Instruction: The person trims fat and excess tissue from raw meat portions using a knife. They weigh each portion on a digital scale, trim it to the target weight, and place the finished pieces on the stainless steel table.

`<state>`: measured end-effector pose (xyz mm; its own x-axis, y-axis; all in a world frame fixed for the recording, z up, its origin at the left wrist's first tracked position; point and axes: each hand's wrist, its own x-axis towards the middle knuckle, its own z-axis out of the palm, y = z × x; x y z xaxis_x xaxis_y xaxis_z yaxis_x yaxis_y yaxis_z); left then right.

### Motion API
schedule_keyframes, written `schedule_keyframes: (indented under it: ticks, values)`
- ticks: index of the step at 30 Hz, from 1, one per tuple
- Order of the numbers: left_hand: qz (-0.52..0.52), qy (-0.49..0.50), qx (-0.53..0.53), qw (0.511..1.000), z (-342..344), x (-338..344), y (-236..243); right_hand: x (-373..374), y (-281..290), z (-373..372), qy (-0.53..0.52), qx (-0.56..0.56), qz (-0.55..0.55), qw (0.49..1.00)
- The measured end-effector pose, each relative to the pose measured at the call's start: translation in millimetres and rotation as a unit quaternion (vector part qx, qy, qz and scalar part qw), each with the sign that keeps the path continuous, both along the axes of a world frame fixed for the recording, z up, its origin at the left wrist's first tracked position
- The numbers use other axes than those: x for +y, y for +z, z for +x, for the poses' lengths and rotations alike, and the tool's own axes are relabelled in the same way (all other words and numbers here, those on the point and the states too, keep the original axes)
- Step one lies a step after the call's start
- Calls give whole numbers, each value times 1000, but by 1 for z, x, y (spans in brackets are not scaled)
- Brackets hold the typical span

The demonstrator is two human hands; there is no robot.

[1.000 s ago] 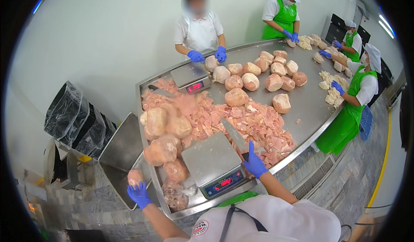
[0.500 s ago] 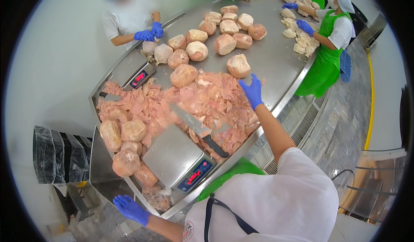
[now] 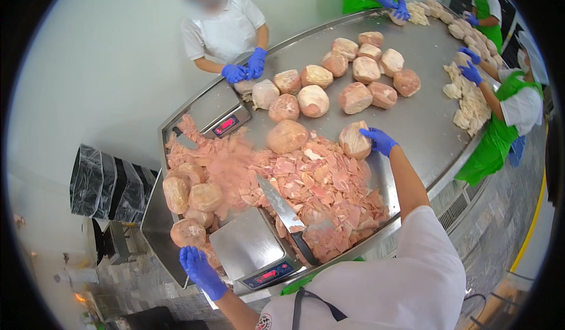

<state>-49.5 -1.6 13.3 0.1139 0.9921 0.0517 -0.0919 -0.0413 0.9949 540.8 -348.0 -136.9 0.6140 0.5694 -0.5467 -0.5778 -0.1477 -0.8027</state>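
Reaching hand: right hand (image 3: 379, 140), blue-gloved, arm stretched out so its fingers curl onto a bagged meat lump (image 3: 355, 140) at the far edge of the loose meat pile (image 3: 306, 186).
Near hand: left hand (image 3: 197, 266), fingers loosely spread, holding nothing, just below another wrapped lump (image 3: 188, 233).
Between the hands: scale (image 3: 250, 250) with bare pan; knife (image 3: 286, 218) laid on the meat beside it, handle toward the person.
Beyond the fingertips: finished lumps (image 3: 353, 74) grouped on the steel table (image 3: 424, 124), apart from the loose cuts.
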Motion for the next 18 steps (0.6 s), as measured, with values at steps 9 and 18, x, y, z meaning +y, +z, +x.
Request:
schedule_keyframes:
  ticks: [9,18]
  values:
    - [-97,-60,-103,988,60,-31,2,37,-33,-65,-240,-261,-18,935]
    - [-187,-294,-106,931,60,-85,-21,81,90,-243,-144,-136,207,958]
